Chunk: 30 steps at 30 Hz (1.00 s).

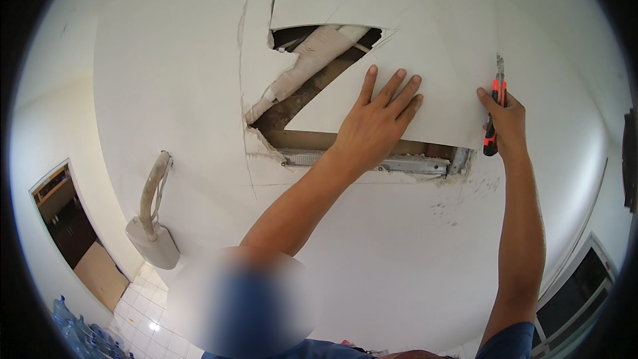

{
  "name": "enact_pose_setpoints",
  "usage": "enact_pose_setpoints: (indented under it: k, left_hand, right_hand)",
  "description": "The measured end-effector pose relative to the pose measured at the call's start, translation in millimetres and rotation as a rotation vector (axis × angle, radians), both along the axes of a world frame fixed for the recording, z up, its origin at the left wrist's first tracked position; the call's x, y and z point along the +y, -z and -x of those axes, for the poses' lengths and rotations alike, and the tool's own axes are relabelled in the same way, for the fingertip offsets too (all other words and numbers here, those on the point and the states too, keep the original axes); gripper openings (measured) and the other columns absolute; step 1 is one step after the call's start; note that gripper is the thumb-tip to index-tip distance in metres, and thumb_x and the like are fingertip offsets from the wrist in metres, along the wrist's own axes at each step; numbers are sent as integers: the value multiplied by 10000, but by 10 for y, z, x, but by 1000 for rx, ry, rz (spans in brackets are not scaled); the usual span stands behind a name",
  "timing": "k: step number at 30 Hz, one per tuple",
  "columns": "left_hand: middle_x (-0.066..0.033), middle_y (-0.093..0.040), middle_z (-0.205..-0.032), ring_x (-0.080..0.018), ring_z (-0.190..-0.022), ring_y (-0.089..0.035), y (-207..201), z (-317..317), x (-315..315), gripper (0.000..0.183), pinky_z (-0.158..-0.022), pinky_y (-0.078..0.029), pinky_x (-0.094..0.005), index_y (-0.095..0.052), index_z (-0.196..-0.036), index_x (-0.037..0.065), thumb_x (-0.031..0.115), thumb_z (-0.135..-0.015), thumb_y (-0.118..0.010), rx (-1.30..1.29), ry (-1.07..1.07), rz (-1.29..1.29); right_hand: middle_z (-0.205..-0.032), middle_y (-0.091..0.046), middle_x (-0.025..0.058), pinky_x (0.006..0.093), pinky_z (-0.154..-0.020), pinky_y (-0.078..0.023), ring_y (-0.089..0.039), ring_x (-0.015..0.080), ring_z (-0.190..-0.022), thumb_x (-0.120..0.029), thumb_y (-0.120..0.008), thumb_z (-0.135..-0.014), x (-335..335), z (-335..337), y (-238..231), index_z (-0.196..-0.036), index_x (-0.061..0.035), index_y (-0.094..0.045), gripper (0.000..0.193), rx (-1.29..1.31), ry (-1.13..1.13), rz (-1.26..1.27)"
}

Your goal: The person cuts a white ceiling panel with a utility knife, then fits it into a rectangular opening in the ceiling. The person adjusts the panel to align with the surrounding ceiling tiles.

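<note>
My left hand (pixel 373 123) lies flat with fingers spread on a white board (pixel 445 40). The board partly covers a jagged opening (pixel 309 96) cut in the white surface. Near the board's right edge, my right hand (pixel 510 118) grips a red-and-black utility knife (pixel 490 136), its blade end pointing up. Through the gap shows a pale wrapped pipe (pixel 309 63) running at a slant. Along the opening's lower edge sits a metal channel (pixel 419 164), partly hidden by my left wrist. Pencil lines and crumbled edges surround the cut.
Left of the opening, a bent wrapped pipe (pixel 153 186) comes out of the surface beside a pale box-like piece (pixel 154 242). A doorway (pixel 70 219), tiled floor (pixel 149 302) and several blue water bottles (pixel 80 332) lie lower left. A dark-paned framed door or window (pixel 578 292) stands lower right.
</note>
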<state>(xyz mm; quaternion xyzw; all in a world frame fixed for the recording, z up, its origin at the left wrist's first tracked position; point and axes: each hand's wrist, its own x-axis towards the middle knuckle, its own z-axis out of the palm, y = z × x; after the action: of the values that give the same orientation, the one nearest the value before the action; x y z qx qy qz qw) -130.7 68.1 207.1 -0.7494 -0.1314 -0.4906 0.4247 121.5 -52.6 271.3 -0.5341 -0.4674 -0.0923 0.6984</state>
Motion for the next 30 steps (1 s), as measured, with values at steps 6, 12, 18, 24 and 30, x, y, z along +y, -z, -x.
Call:
enact_pose_setpoints:
  k: [6, 12, 18, 24, 30]
  left_hand:
    - [-38, -446, -1655, -289, -1566, -344, 325, -137, -76, 547, -1296, -127, -668, -661, -1407, 177, 25, -881, -648, 1, 73, -30]
    - [-7, -408, -1682, -296, -1585, -300, 559, -250, -428, 522, -1299, -113, -673, -668, -1403, 249, 157, -891, -718, 199, 63, -116]
    - [-155, -357, -1675, -369, -1575, -267, 1054, -252, -722, 1155, -1306, -129, -561, -404, -1576, 127, 562, -653, -946, -186, 716, 166]
    - [-209, -473, -1538, -347, -1387, -514, 1643, -503, -820, 1207, -1250, -331, -499, -22, -1649, 10, 324, -862, -882, -464, 1754, 1663]
    - [-195, -616, -1355, -273, -1273, -601, 1610, -944, -1263, 786, -1070, -492, -403, -313, -1534, -37, 214, -961, -789, -690, 1135, 1885]
  right_hand:
    - [-748, -501, -11, 292, -517, -498, -488, 99, -573, -360, -873, -877, -423, -204, 412, -898, -66, -607, 397, 105, -103, 68]
    - [-814, -602, -10, 277, -508, -534, -569, 96, -590, -315, -842, -927, -853, -271, 1424, -1003, -37, -646, 349, 360, -161, -137]
    - [-928, -664, 52, 303, -550, -555, -641, 132, -688, -208, -772, -987, -1299, -320, 2757, -1128, 0, -618, 295, 678, -182, -279]
    - [-968, -665, 56, 351, -642, -597, -676, 157, -772, -216, -771, -993, -1473, 79, 3839, -1156, -29, -597, 303, 925, -318, -252]
    - [-870, -690, 43, 306, -605, -561, -657, 114, -676, -219, -803, -968, -1885, 239, 4559, -1116, -34, -630, 293, 866, 42, 112]
